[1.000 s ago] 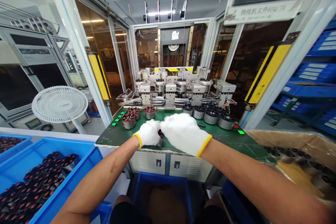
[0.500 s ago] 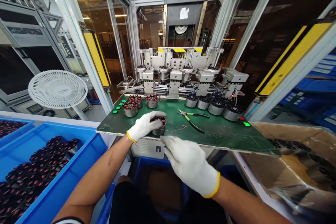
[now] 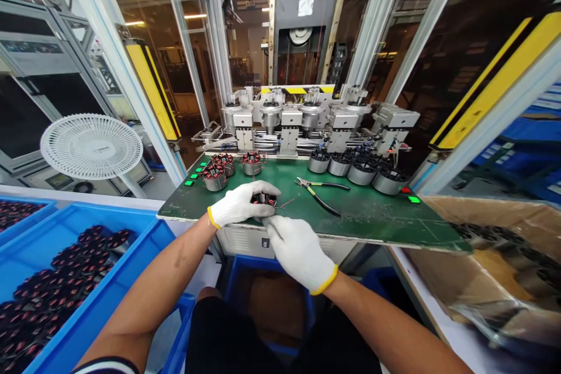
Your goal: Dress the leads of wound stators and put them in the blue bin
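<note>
**Gripped tight, pinched close**

A white knit-gloved left hand curls around a copper-red wound steel stator, which sits near the front edge of a flat green workbench board. The white knit-gloved right hand presses its fingertips together at the stator's near side; what they pinch is too small to tell. Black-and-yellow-handled pliers lie just beyond.

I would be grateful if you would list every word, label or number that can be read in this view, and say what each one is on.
White paper sticker on the grey press column: too blurred to read.
Dark label strip on the cabinet at the left: too small to read.
I can read no other text in this view.
</note>
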Motion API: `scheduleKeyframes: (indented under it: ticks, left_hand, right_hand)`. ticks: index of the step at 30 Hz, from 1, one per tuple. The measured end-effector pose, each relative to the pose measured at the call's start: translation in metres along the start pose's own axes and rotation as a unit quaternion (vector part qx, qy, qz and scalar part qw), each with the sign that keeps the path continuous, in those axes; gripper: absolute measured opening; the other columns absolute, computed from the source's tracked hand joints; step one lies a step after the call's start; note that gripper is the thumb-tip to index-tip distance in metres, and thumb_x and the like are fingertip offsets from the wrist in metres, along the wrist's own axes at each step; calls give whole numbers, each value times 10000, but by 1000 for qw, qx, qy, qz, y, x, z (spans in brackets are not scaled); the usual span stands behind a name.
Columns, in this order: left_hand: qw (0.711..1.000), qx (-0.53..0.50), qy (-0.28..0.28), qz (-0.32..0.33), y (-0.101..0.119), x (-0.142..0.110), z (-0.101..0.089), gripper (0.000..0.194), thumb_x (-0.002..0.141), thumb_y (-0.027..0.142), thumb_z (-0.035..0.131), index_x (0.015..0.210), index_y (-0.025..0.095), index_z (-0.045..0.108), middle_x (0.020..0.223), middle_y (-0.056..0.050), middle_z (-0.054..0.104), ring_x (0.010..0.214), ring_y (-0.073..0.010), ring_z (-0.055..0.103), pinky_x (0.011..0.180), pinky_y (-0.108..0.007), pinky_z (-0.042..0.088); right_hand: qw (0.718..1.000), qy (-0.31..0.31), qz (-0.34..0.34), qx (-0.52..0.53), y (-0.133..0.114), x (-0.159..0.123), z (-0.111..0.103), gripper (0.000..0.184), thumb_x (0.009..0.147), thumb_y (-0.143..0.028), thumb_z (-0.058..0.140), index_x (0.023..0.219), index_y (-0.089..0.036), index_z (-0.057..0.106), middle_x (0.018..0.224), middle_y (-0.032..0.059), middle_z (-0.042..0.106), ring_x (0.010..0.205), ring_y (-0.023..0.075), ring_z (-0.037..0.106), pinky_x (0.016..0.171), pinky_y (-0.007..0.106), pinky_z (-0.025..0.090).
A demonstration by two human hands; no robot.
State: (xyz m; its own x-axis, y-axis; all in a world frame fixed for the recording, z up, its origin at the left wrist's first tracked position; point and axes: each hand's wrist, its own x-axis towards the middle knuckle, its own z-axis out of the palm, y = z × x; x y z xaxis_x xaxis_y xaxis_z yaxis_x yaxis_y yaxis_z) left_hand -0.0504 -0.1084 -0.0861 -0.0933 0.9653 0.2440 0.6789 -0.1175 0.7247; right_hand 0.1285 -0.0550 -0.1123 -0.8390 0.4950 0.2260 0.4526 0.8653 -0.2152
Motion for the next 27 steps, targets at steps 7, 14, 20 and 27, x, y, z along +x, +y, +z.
scheduleKeyframes:
  ticks: [7,14,20,27]
  left_hand:
    - [998,-54,27,1,-4,5,15,331,698,253,680,1023,192,667,1115,-35,635,1000,-191,600,928,-296,451]
    - [998,-48,37,-5,-1,4,16,344,693,235,670,1035,194,664,1101,-30,647,985,-186,597,914,-295,458]
    - [997,-43,52,-29,-1,3,20,383,704,234,660,1083,182,637,1077,-31,656,954,-188,611,901,-328,479]
    - [996,-31,82,-34,1,5,26,479,692,243,683,1155,176,579,1102,-45,641,987,-197,599,919,-345,473]
  right_hand:
    - [990,-45,-102,89,37,26,-16,296,967,-325,410,941,-215,683,910,31,708,821,161,628,672,245,372]
    - [988,-52,-67,133,73,76,-32,299,858,-114,445,1027,-174,684,913,19,715,770,135,639,730,219,448]
    - [975,189,-97,73,54,21,-36,382,941,-214,378,1283,-202,546,1268,50,600,1091,175,585,945,284,444]
    - [980,86,-88,-157,42,16,-2,423,982,-214,260,1327,-211,504,1356,123,508,840,209,631,670,303,459]
